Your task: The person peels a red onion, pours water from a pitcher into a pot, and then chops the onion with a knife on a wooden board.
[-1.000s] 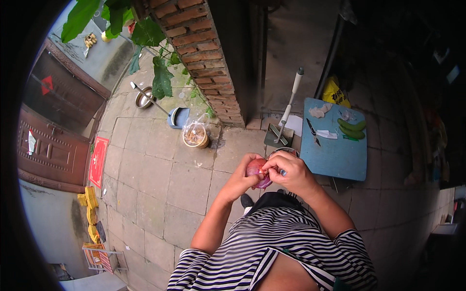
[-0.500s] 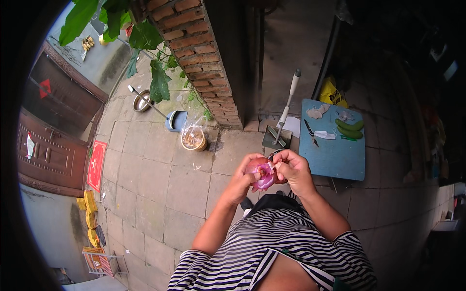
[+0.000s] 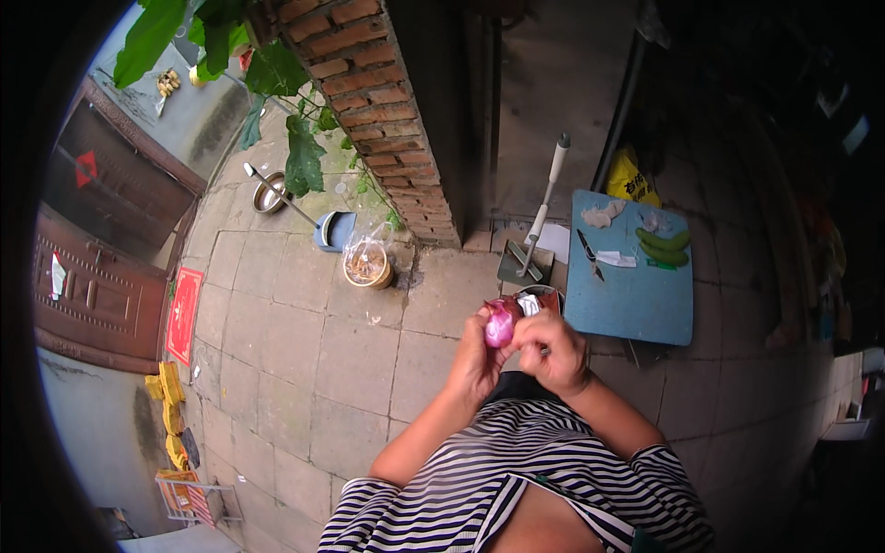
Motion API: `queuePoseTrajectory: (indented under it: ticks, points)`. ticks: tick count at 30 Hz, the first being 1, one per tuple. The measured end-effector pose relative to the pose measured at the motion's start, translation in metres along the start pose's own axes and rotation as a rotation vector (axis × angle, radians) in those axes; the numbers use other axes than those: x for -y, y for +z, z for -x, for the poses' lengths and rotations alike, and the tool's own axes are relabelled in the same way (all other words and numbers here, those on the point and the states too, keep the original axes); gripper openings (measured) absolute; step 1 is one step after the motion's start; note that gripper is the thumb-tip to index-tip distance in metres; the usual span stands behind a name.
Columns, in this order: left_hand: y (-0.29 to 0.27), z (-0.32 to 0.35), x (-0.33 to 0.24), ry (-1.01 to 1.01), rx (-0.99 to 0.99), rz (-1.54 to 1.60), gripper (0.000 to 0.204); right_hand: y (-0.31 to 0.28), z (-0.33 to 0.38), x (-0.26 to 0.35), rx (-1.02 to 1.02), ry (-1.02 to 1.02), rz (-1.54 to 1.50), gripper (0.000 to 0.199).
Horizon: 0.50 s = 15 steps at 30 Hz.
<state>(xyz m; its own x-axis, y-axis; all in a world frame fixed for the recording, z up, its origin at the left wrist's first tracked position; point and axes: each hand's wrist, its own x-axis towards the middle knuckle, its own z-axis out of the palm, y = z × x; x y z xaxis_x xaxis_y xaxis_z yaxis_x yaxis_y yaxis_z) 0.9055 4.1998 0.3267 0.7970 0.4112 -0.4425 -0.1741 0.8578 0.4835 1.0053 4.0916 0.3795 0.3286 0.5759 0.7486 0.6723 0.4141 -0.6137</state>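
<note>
Wraps fingers of left hand around partly peeled red onion, ahead of striped shirt. Curls fingers of right hand at onion's right side; cannot tell whether pinching anything. Points darker skin away from shirt; cannot tell long axis. Has blue tabletop edge to right. Shows dark printing on yellow bag beyond.

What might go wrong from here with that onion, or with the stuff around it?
The onion has a smooth, shiny side showing in the left hand, so it could slip and drop.
The green vegetables lie close to the right edge of the blue table; a bump might roll one off.
The dustpan's tall handle rises beside the table, so an arm or foot could perhaps knock it over.
</note>
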Motion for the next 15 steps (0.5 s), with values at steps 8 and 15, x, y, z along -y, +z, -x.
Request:
queuePoseTrajectory:
  ticks: [8,15]
  points:
    - [0.018,0.012,-0.027,0.106,0.059,-0.252,0.040,-0.022,-0.010,-0.013,-0.131,0.718,-0.627,0.019]
    - [0.022,0.015,-0.022,0.344,0.077,-0.496,0.046,-0.014,-0.011,-0.016,0.157,0.481,-0.046,0.021]
